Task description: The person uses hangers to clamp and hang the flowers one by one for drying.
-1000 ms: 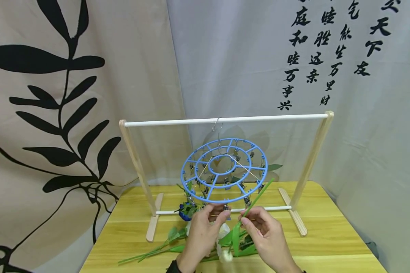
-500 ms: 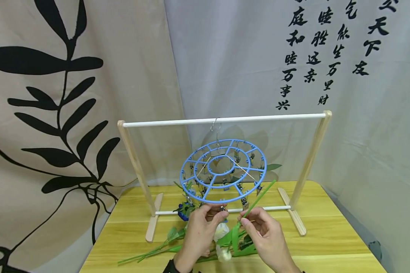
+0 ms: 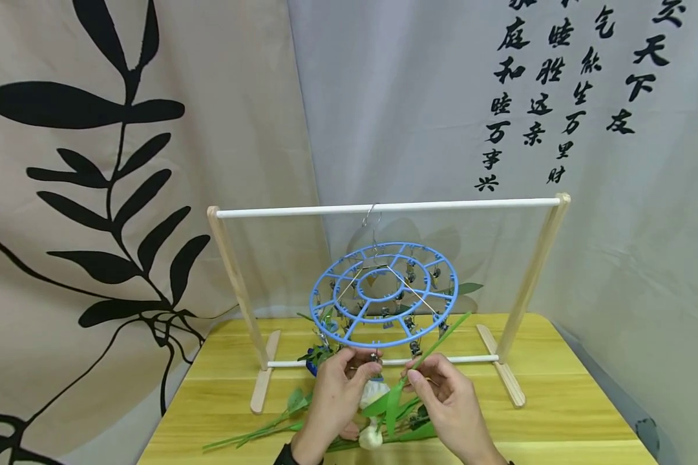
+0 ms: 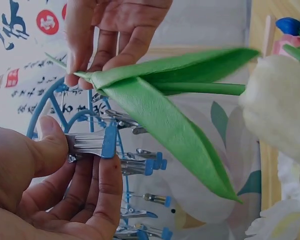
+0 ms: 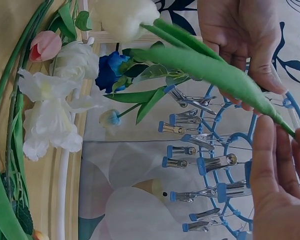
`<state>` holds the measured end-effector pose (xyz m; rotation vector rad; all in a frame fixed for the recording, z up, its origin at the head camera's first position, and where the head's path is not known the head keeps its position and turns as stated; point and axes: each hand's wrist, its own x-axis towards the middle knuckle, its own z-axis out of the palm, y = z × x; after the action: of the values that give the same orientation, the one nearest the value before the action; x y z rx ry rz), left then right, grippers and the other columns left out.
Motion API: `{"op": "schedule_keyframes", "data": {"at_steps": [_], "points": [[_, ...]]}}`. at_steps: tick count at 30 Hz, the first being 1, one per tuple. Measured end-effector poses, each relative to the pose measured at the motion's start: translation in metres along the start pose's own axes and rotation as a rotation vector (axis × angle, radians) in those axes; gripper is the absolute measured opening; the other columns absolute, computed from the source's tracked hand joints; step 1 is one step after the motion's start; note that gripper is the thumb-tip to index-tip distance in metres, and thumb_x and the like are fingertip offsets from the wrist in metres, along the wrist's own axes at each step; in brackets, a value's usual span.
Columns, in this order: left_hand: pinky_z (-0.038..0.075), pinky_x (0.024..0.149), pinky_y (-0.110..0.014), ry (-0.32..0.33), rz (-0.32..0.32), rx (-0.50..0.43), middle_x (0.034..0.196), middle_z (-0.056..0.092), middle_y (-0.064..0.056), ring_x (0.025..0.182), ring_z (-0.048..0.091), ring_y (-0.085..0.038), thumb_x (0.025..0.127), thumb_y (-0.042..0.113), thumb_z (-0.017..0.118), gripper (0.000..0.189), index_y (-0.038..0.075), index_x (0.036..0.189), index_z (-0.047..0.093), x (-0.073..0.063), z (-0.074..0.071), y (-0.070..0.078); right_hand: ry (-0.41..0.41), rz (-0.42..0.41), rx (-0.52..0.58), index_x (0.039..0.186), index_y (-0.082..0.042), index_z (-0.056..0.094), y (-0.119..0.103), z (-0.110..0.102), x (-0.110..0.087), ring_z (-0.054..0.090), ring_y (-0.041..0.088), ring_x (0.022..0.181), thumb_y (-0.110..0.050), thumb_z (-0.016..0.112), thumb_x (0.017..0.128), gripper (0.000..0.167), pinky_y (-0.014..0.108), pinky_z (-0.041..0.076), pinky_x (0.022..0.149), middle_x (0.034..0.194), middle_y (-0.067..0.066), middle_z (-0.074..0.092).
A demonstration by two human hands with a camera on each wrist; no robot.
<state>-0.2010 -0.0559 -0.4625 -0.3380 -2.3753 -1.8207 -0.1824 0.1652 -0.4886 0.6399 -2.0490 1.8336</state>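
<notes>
A blue round hanger [image 3: 378,345] hangs over the table, with metal clips dangling beneath it. At its near rim my left hand [image 3: 338,391] pinches one blue-tipped clip [image 4: 90,144] between thumb and fingers. Close by on the right, my right hand [image 3: 450,403] pinches the green stem [image 3: 448,332] of an artificial white tulip. The tulip's bloom [image 4: 277,100] points downward and its long leaf [image 4: 170,135] spreads below my fingers. Stem and clip are apart. A blue rose [image 5: 111,71] hangs at the hanger's left side, beside a pale blue-tipped tulip [image 5: 110,118].
The hanger hooks onto the white top bar [image 3: 471,205] of a rack with wooden posts [image 3: 238,284]. More flowers lie on the wooden table [image 3: 564,420], among them a pink tulip [image 5: 45,46] and a white ruffled flower [image 5: 50,120]. Printed cloth stands behind.
The left hand and its clip have shifted slightly left. The tulip's bloom has swung a little left, while the right hand keeps its pinch on the stem. The head view has moved slightly.
</notes>
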Motion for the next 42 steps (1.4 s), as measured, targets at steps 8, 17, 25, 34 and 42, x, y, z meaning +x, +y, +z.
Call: {"op": "schedule_keyframes", "data": {"at_steps": [8,17,25,34,42], "points": [[0.065,0.090,-0.020,0.017,0.010,-0.015,0.116,0.089,-0.005,0.102,0.082,-0.007,0.108,0.023,0.085,0.017,0.013,0.121,0.087,0.002,-0.002,-0.001,-0.003,-0.017,0.063,0.120,0.005,0.066,0.002,0.004,0.002,0.085,0.013,0.103,0.008,0.065,0.115,0.005,0.033,0.074,0.090,0.114,0.016,0.083],[0.068,0.092,-0.019,0.042,0.038,-0.052,0.118,0.091,-0.008,0.104,0.085,-0.010,0.104,0.019,0.089,0.017,0.014,0.119,0.092,0.001,-0.003,-0.003,0.036,0.042,0.018,0.119,0.002,0.071,0.002,0.008,-0.001,0.085,0.011,0.103,0.004,0.071,0.113,0.007,0.032,0.074,0.088,0.115,0.020,0.084],[0.068,0.089,-0.020,0.082,0.027,-0.083,0.111,0.091,-0.005,0.098,0.085,-0.008,0.099,0.016,0.093,0.013,0.017,0.112,0.094,0.002,-0.003,-0.004,0.057,0.023,0.089,0.121,0.009,0.071,0.004,0.012,0.002,0.085,0.012,0.104,0.010,0.073,0.109,0.012,0.034,0.074,0.091,0.121,0.004,0.080],[0.069,0.087,-0.020,0.145,-0.011,-0.108,0.107,0.091,-0.006,0.096,0.087,-0.010,0.100,0.013,0.093,0.008,0.016,0.107,0.095,0.002,-0.002,-0.004,0.066,0.033,0.068,0.121,0.007,0.073,0.004,0.015,0.000,0.085,0.014,0.100,0.008,0.075,0.109,0.012,0.031,0.074,0.088,0.117,0.019,0.081],[0.070,0.087,-0.021,0.175,-0.003,-0.113,0.105,0.091,-0.006,0.095,0.087,-0.010,0.100,0.011,0.093,0.010,0.012,0.110,0.094,0.001,-0.001,-0.007,0.054,0.114,0.066,0.122,0.006,0.074,0.006,0.017,-0.003,0.087,0.017,0.103,0.003,0.077,0.110,0.013,0.038,0.075,0.091,0.118,0.011,0.083]]}}
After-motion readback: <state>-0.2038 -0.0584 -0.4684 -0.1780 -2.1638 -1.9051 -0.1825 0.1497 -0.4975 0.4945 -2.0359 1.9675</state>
